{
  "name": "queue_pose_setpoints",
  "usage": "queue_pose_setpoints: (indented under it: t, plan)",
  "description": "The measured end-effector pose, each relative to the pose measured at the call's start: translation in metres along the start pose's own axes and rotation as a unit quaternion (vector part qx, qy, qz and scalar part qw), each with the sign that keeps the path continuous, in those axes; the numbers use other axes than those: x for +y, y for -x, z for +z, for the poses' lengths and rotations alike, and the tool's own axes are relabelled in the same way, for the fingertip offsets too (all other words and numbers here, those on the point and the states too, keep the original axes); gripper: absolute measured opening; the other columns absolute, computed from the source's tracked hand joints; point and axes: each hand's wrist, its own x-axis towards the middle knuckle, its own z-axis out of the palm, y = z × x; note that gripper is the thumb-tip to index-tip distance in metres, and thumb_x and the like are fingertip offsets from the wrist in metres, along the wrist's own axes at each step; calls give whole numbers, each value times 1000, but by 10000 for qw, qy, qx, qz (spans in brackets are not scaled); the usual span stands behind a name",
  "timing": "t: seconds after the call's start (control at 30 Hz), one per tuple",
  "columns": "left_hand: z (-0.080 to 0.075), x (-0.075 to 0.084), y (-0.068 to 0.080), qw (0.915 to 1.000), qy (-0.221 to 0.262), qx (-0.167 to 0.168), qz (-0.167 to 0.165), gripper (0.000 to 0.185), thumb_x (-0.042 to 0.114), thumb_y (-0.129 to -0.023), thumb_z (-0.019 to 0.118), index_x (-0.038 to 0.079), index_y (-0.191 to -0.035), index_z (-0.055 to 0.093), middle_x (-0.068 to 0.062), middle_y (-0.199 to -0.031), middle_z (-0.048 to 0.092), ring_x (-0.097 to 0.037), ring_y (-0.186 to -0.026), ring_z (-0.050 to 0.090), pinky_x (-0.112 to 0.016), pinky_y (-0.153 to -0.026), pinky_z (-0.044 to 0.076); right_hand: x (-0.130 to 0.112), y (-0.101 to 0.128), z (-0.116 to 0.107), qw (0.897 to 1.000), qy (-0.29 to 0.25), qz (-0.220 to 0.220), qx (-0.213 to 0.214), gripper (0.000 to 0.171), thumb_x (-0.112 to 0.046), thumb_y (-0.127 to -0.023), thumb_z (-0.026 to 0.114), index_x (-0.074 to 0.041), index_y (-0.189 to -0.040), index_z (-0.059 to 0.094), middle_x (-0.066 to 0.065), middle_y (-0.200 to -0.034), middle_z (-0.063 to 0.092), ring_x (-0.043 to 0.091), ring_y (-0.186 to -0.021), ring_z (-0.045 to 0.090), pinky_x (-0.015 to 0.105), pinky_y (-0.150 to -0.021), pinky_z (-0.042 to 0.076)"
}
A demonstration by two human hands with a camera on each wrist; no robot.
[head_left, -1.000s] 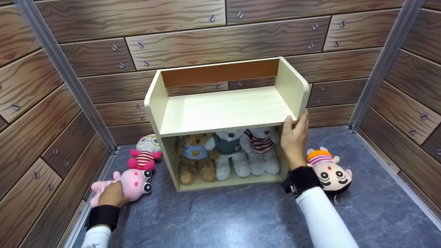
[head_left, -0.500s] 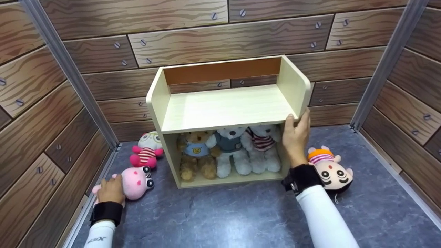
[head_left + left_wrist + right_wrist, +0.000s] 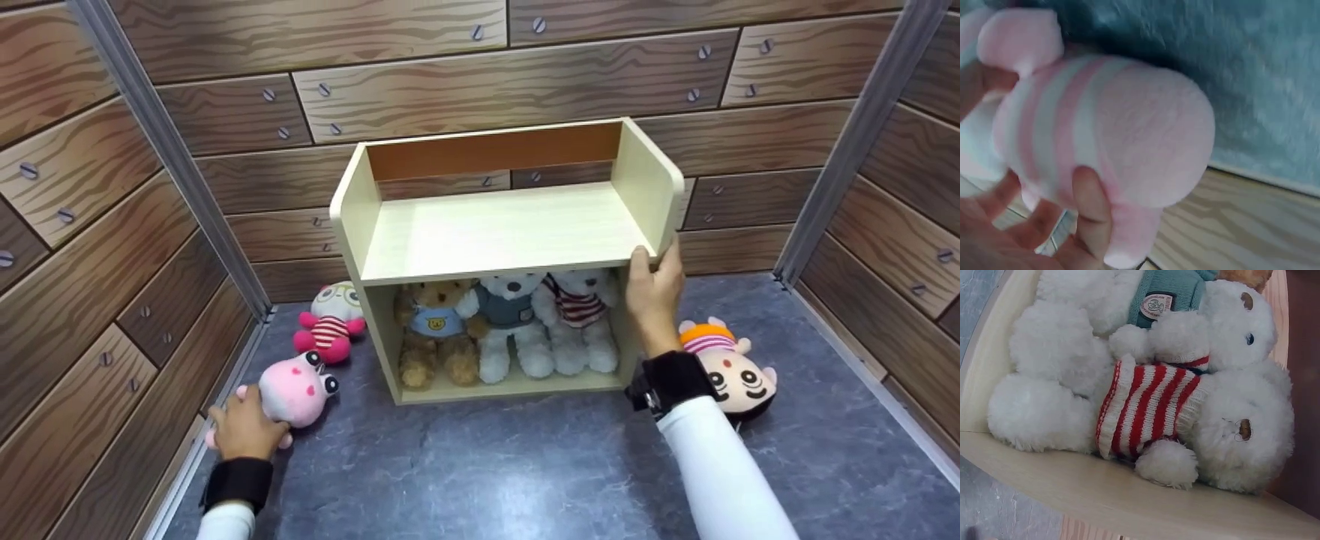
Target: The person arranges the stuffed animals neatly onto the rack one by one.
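At the left in the head view, my left hand (image 3: 247, 426) grips the body of a pink plush toy (image 3: 294, 390) with big black-and-white eyes. The left wrist view shows its pink-and-white striped body (image 3: 1053, 126), with my fingers curled round it. My right hand (image 3: 657, 296) holds the right side panel of a pale wooden shelf unit (image 3: 495, 232), thumb at the front edge. In its lower compartment sit a brown teddy bear (image 3: 439, 341), a white bear in a teal vest (image 3: 510, 322) and a white bear in a red-striped sweater (image 3: 1151, 408).
A red-striped plush doll (image 3: 330, 326) lies behind the pink toy, left of the shelf. Right of the shelf lies a plush doll with an orange-and-purple top (image 3: 731, 367), partly behind my right wrist. Wood-patterned walls (image 3: 480, 90) enclose the grey floor (image 3: 480, 465) on three sides.
My left hand has shifted its hold on the pink plush toy, whose head has tipped slightly upward. My right hand stays on the shelf panel. The head view has swung slightly left.
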Motion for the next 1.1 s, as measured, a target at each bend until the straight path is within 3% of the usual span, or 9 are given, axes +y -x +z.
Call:
queue_pose_setpoints:
  t: [0.23,0.33,0.43,0.63,0.77,0.87,0.97,1.03,1.1]
  plan:
    - [-9,3,21,9944,608,380,-780,76,21,-54,82,1,-120,49,-35,-112,47,-52,-106,34,-63,-72,39,5,1,-2,9999,-44,-102,-23,56,-22,-87,49,-4,-139,40,19,-133,52,30,-122,48,40,-105,34]
    - [-14,8,27,9921,908,465,-729,77,23,-57,83,-1,-121,47,-33,-112,49,-49,-107,36,-58,-83,33,5,0,-3,9999,-44,-101,76,56,-22,-86,48,-4,-139,40,20,-132,52,31,-122,48,40,-105,34]
    - [-22,18,30,9871,1227,753,-694,74,23,-59,84,-4,-117,46,-30,-104,53,-47,-104,39,-55,-89,28,4,-1,-3,9998,-82,-122,122,57,-21,-86,49,-4,-139,40,20,-131,53,30,-121,48,39,-105,35]
    - [-59,62,29,9656,1990,1454,-829,74,24,-60,86,0,-118,47,-24,-105,51,-41,-103,44,-52,-88,32,3,-1,0,9995,-172,-271,36,53,-21,-86,50,-7,-136,44,18,-124,58,28,-111,52,42,-99,38]
    - [-85,104,29,9498,2598,1715,-309,75,20,-59,88,1,-120,50,-19,-105,53,-31,-95,49,-47,-83,37,3,0,2,9993,-202,-304,34,52,-21,-86,50,-7,-136,45,19,-124,58,28,-111,52,42,-100,37]
    - [-104,140,32,9320,3111,1822,361,75,17,-57,90,6,-122,53,-10,-106,58,-20,-94,53,-41,-82,41,3,1,3,9997,-134,-225,-7,55,-21,-86,49,-6,-138,42,19,-128,55,29,-115,51,41,-102,36]
    - [-130,183,36,9046,3763,1756,965,77,13,-59,89,15,-127,52,-2,-110,62,-13,-98,58,-34,-87,46,4,1,2,9999,-55,-148,-53,58,-22,-86,48,-4,-141,38,20,-132,52,30,-121,48,40,-105,35]
    - [-149,215,35,8765,4267,1738,1398,77,9,-62,86,17,-130,51,0,-110,64,-13,-100,60,-31,-86,49,4,0,1,9999,-13,-102,-65,59,-23,-87,47,-3,-141,37,21,-134,51,30,-123,47,39,-106,34]
    - [-166,248,29,8380,4815,1693,1929,75,2,-64,83,14,-131,51,-3,-110,65,-18,-97,62,-32,-84,51,4,0,-1,9999,-3,-85,-72,58,-23,-87,47,-3,-141,37,21,-133,51,30,-123,47,40,-106,34]
